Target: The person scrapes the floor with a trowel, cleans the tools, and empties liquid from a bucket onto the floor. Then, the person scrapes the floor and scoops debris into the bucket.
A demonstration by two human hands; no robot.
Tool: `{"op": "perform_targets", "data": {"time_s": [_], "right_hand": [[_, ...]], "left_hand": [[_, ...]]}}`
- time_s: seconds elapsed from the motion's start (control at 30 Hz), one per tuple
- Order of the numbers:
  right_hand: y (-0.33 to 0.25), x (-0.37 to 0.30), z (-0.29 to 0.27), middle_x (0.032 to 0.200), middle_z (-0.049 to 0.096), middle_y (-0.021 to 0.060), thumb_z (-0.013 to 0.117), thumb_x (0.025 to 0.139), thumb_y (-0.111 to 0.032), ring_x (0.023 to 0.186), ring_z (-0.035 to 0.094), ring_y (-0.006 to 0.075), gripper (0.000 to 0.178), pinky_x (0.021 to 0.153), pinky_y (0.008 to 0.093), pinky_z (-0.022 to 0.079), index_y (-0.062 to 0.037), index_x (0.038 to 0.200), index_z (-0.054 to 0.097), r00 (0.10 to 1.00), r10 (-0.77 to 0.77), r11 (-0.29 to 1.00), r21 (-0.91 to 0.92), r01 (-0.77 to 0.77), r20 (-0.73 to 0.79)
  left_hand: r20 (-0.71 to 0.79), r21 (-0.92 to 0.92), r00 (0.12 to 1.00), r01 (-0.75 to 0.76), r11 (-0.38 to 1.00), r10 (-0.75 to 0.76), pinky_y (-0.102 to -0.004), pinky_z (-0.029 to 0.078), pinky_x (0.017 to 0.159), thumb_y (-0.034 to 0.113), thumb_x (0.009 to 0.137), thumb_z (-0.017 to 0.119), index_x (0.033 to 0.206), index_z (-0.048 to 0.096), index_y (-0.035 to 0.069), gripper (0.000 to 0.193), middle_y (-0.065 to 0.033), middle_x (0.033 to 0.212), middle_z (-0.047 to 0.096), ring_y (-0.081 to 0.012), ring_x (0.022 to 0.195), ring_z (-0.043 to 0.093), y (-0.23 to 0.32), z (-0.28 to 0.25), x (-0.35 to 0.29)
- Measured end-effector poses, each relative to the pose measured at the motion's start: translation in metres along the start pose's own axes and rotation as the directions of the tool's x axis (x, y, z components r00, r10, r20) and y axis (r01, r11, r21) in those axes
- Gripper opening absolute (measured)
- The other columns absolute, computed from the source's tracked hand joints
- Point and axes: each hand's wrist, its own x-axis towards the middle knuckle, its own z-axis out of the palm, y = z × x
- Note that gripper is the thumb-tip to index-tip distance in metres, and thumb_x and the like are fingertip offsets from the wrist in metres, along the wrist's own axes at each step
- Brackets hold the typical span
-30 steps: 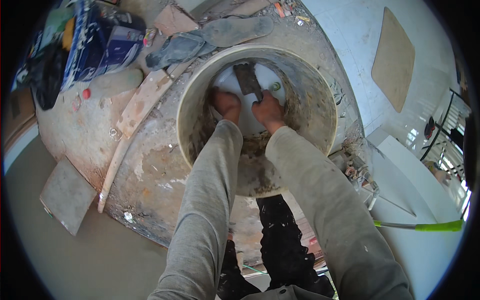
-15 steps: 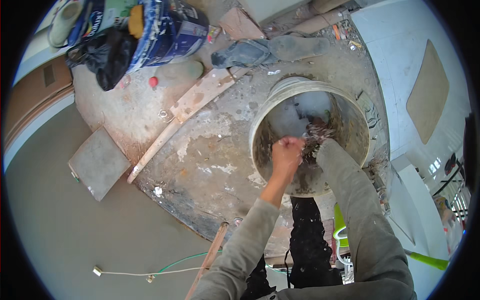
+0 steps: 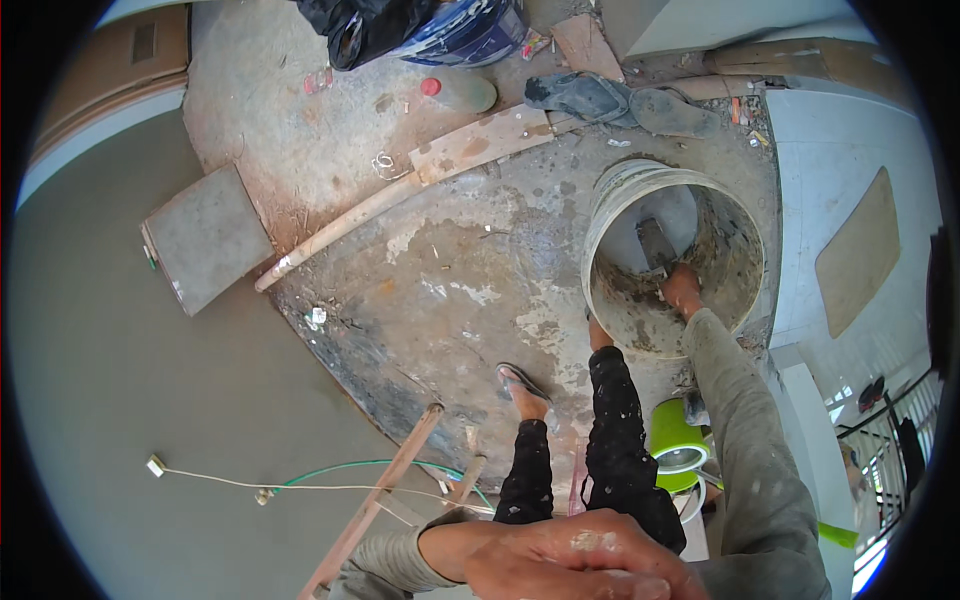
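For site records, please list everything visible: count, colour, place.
Trowel: one, greyish, in bucket
Bucket: one, whitish, right
Pail: one, blue, top
Bag: one, black, top
Bottle: one, greenish, top
Loose sandals: two, grey, upper right
Board: one, brown, upper middle
Slab: one, grey, left
Mat: one, beige, right
Container: one, green, lower right
Hose: one, green, lower left
Cord: one, whitish, lower left
Frame: one, brown, lower left
Scraps: many, mixed, floor
Right hand: one, bare, on trowel
Left hand: one, bare, bottom
Trouser legs: two, black, bottom
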Motion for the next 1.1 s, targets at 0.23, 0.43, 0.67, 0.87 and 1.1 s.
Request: {"op": "perform_targets", "data": {"time_s": [0.23,0.43,0.67,0.87,1.1], "right_hand": [[-0.002,0.069,0.006,0.122,0.044,0.023,0.053,0.077,-0.005,0.108,0.044,0.0429,0.041,0.089,0.0472,0.041,-0.0067,0.118,0.049,0.721,-0.581,0.807,-0.38,0.452,-0.376],[-0.022,0.114,0.038,0.119,0.045,0.0239,0.05,0.082,-0.013,0.108,0.048,0.041,0.055,0.086,0.0526,0.042,-0.0062,0.133,0.031,0.97,-0.216,0.942,-0.285,0.176,-0.114],[0.018,0.112,0.039,0.12,0.045,0.033,0.067,0.071,-0.014,0.108,0.05,0.0436,0.08,0.092,0.0454,0.041,-0.0028,0.136,0.022,0.967,-0.209,0.963,0.138,0.23,-0.148],[0.019,0.088,0.002,0.106,0.059,0.0214,0.068,0.069,-0.018,0.096,0.059,0.0359,0.066,0.083,0.0413,0.046,-0.0013,0.126,0.041,0.975,-0.118,0.988,0.079,0.134,-0.187],[-0.007,-0.024,-0.071,0.07,0.061,0.0067,0.068,0.075,-0.019,0.054,0.06,0.0179,0.02,0.047,0.0374,0.048,-0.0032,0.086,0.063,0.788,0.045,0.437,0.697,-0.569,0.615]], "left_hand": [[0.088,0.064,0.988,0.119,0.991,-0.125,-0.0292,0.042,0.063,0.018,0.092,0.044,0.086,0.055,-0.002,0.023,-0.0106,0.082,0.058,-0.016,0.072,0.055,-0.02,-0.117,-0.046],[-0.848,0.298,0.436,-0.075,0.951,0.3,-0.0211,0.017,0.038,-0.004,0.079,0.052,0.056,0.027,0.016,0.04,0.0058,0.053,0.036,-0.0024,0.044,0.028,-0.081,-0.219,-0.067],[-0.917,0.387,0.14,0.091,0.918,0.373,-0.0198,0.017,0.04,-0.006,0.08,0.054,0.058,0.026,0.016,0.042,0.007,0.055,0.033,-0.001,0.047,0.022,-0.136,-0.245,-0.053],[-0.816,0.537,0.355,0.173,0.826,0.456,-0.0202,0.024,0.043,0.006,0.086,0.059,0.059,0.03,0.014,0.04,0.0058,0.055,0.036,-0.0018,0.049,0.03,-0.141,-0.214,-0.004],[-0.831,0.287,0.469,-0.099,0.953,0.299,-0.0292,0.046,0.074,0.035,0.093,0.052,0.1,0.052,0.001,0.034,-0.0103,0.092,0.06,-0.0168,0.094,0.056,-0.153,-0.235,0.118]]}}
